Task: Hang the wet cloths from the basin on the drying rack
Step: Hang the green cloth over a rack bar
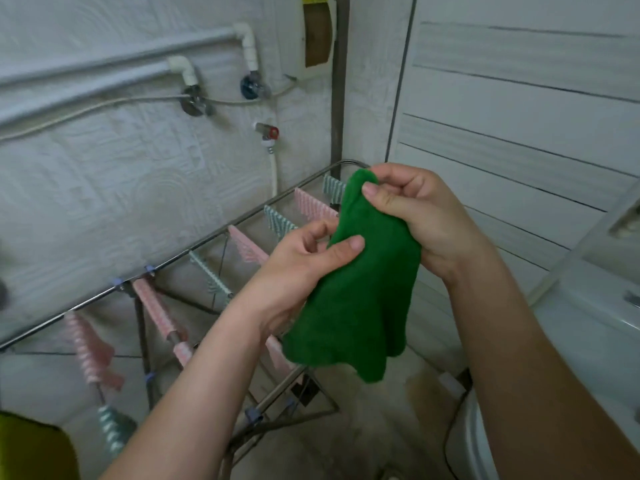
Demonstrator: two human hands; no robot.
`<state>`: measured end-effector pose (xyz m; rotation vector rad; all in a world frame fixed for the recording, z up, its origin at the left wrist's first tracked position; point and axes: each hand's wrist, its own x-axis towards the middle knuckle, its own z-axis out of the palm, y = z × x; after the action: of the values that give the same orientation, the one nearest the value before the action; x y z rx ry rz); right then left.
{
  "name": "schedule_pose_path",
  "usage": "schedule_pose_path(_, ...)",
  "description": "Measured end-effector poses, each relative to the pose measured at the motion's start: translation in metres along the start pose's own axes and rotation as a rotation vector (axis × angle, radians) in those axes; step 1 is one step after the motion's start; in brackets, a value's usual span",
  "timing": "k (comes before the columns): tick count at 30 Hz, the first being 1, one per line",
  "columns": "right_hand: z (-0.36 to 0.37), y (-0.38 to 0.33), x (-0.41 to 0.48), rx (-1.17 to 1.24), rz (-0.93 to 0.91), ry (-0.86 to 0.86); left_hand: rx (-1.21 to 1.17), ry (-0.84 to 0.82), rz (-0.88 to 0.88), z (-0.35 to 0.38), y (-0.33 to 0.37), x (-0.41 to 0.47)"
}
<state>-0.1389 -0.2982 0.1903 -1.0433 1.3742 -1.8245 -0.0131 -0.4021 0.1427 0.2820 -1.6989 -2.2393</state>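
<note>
Hanging in the air between both hands, the cloth (363,299) was a thick, fuzzy green piece, bunched into a long soft fold with a wavy lower edge. The right hand (415,213) gripped its upper end, thumb pressed into the nap and fingers curled behind. The left hand (304,271) pinched its left edge lower down, thumb flat on the pile. The cloth was held up in front of the right end of the rack (166,264), a frame of thin metal tube with slanted legs and bluish plastic joints. Narrow ribbed pink cloths (311,204) and teal cloths (277,220), all striped, were draped in a row over its rails. Behind stood a white wall (104,188) embossed with swirls, two grey pipes (104,67) with white elbows, and a small tap (266,131) with a red knob above a white hose (274,174). A smooth white appliance (588,323) sat at the right edge.
</note>
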Motion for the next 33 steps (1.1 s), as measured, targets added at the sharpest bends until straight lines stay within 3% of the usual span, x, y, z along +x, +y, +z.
schedule_pose_path(5,0.035,-0.004,0.018,-0.04,-0.145,0.125,0.373,-0.032,-0.025,-0.037,0.018,-0.038)
schedule_pose_path(10,0.058,0.0,0.053,-0.765,-0.393,0.246,0.426,0.236,0.08,-0.083,0.036,-0.079)
schedule_pose_path(12,0.065,0.007,0.063,-0.773,-0.352,0.257,0.361,0.332,0.121,-0.09,0.043,-0.089)
schedule_pose_path(16,0.101,0.016,0.085,-0.019,0.038,0.045,0.412,0.527,0.177,-0.099,0.059,-0.111)
schedule_pose_path(18,0.115,0.022,0.094,0.107,0.097,-0.178,0.473,0.706,0.224,-0.106,0.065,-0.125)
schedule_pose_path(19,0.117,0.024,0.096,0.014,0.084,-0.336,0.508,0.8,0.256,-0.111,0.068,-0.131)
schedule_pose_path(21,0.131,0.026,0.106,-0.471,-0.021,-0.636,0.585,0.948,0.313,-0.121,0.078,-0.146)
schedule_pose_path(23,0.158,0.03,0.114,-0.92,-0.176,-0.687,0.729,1.03,0.338,-0.133,0.09,-0.164)
schedule_pose_path(24,0.179,0.031,0.115,-0.994,-0.251,-0.649,0.819,1.061,0.338,-0.139,0.098,-0.175)
schedule_pose_path(28,0.252,0.038,0.111,-0.842,-0.477,-0.465,1.029,1.169,0.284,-0.158,0.127,-0.216)
schedule_pose_path(33,0.345,0.044,0.109,-0.741,-0.449,-0.52,1.294,1.251,0.091,-0.191,0.152,-0.28)
